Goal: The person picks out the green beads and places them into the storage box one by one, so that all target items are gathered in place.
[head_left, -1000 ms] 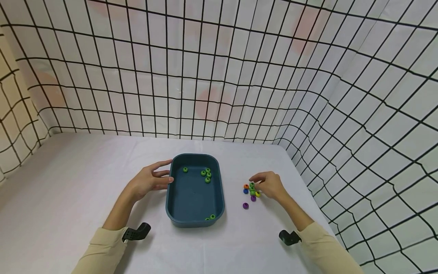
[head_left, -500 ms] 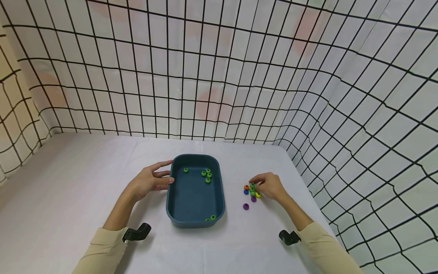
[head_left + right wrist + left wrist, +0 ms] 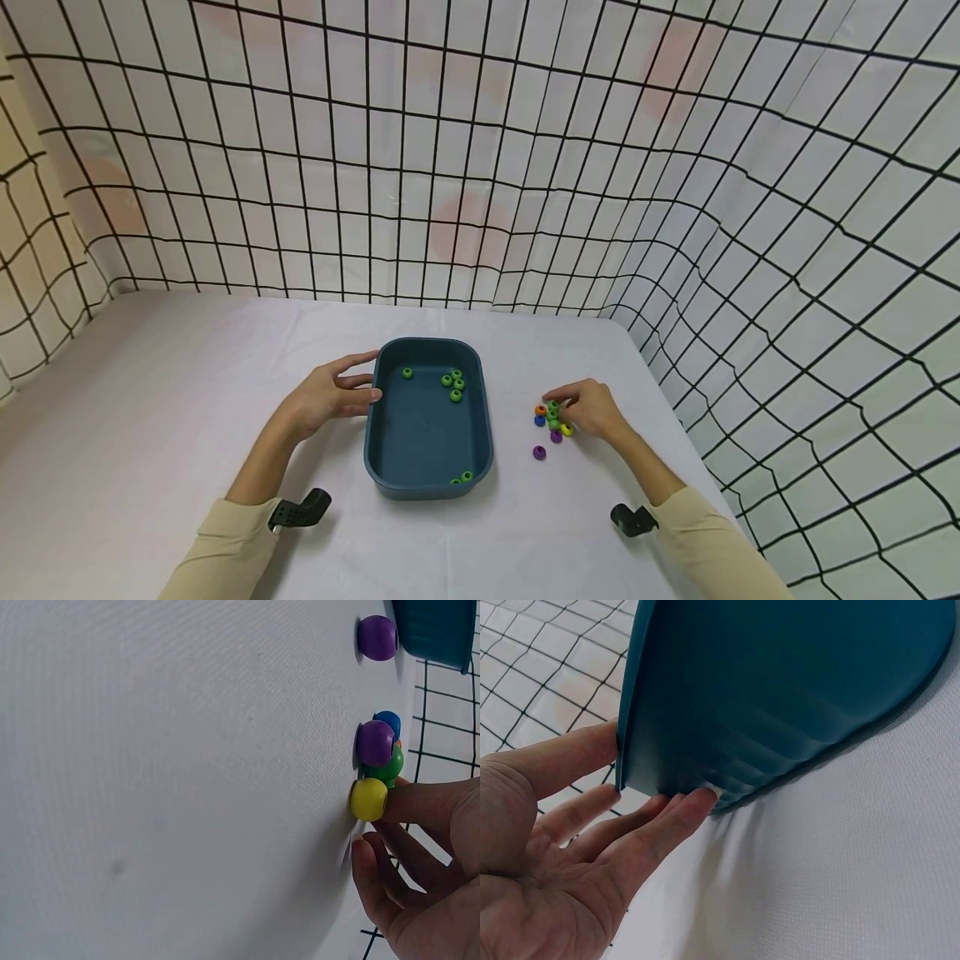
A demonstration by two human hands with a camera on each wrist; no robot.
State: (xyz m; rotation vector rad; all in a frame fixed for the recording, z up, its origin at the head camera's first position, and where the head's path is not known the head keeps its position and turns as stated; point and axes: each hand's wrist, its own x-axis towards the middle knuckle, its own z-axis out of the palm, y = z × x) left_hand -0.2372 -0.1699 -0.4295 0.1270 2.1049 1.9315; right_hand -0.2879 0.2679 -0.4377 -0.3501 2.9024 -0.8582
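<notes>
A dark teal plastic bin with several green beads inside stands on the white cloth. My left hand rests against its left side, fingers spread and extended, tips at the rim and outer wall. To the bin's right lies a small cluster of round beads. My right hand reaches into it, thumb and index finger pinching a green bead; the fingertips are partly hidden in the right wrist view. A yellow bead sits right by the thumb, with a purple bead alongside.
Next to the green beads are an orange bead and a blue bead. Another purple bead lies apart, nearer me. Black netting over white sheeting rises behind the table and along both sides.
The right index finger has shifted slightly left, and the yellow bead has edged a little towards me. My left hand and the bin have stayed put.
</notes>
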